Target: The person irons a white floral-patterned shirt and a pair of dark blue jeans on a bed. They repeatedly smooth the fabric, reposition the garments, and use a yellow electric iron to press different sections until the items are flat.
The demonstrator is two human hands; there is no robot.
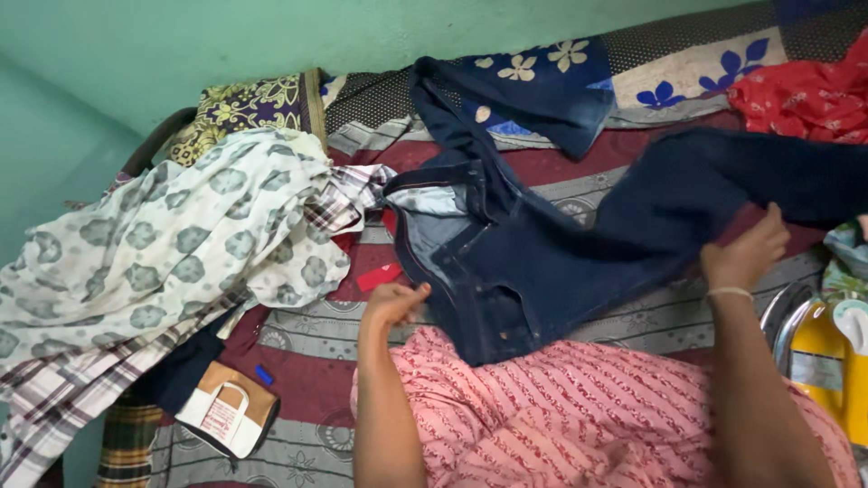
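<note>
**Dark jeans held over the bed**

My left hand (395, 303) pinches the waistband of the dark blue jeans (542, 262), fingers pressed together. My right hand (746, 253) grips a leg of the jeans, fingers closed on the cloth. Left of the jeans lies a flowered white cloth (172, 244); beyond them, a red garment (805, 95).

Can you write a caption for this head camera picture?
Both hands, left hand and right hand, hold dark blue jeans over a patterned bed.

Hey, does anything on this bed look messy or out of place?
Yes. A grey-flowered white cloth and a plaid shirt lie crumpled in a heap at the left, unfolded. The dark jeans in both hands are twisted, one leg flung up.
</note>
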